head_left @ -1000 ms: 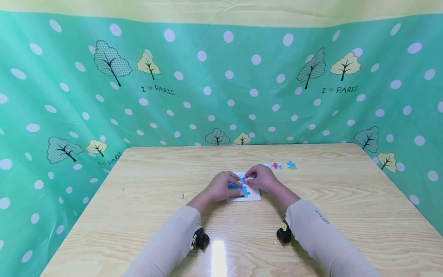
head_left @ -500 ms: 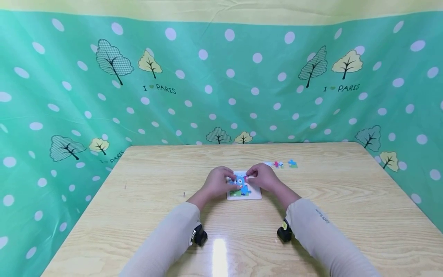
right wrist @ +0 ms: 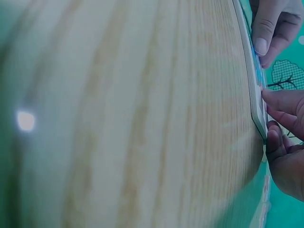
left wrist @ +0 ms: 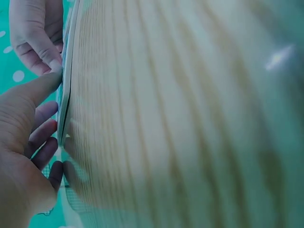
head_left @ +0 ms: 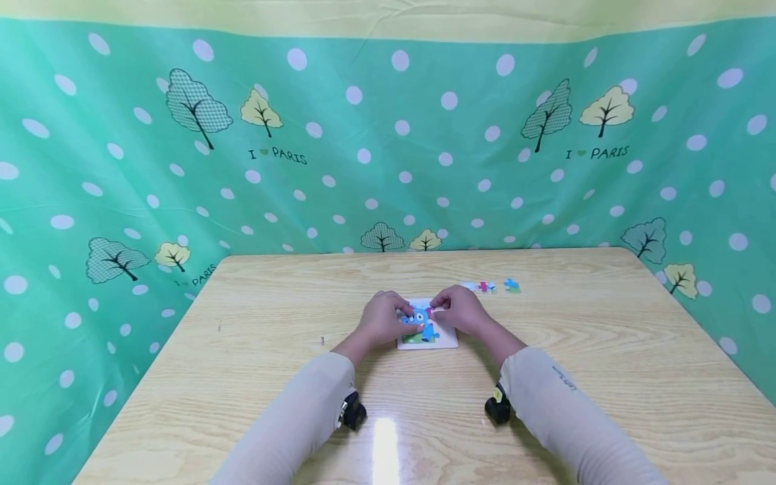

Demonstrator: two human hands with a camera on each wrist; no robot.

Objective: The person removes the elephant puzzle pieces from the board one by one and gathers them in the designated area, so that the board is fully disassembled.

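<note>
A white puzzle board (head_left: 447, 339) lies flat on the table, partly filled with pieces that form a blue cartoon figure on green. From the left side my left hand (head_left: 383, 318) reaches over it, thumb and fingertips resting on the placed pieces. At the upper right of the figure my right hand (head_left: 462, 310) pinches a small pink-and-blue puzzle piece (head_left: 430, 312) between thumb and forefinger, low against the board. Both wrist views catch the board edge-on; in the right one, the thumb and forefinger (right wrist: 273, 99) meet at the board's surface.
Behind the right hand lie several loose puzzle pieces: a pale one, a pink one (head_left: 483, 287) and a blue-green one (head_left: 512, 286). A tiny dark bit (head_left: 322, 341) lies left of the board. A green dotted curtain (head_left: 388, 148) hangs behind the wooden table (head_left: 273, 303).
The left fingers have shifted up and left on the board, uncovering more of the blue figure's face. The right hand stays at the same spot with the pink-and-blue puzzle piece.
</note>
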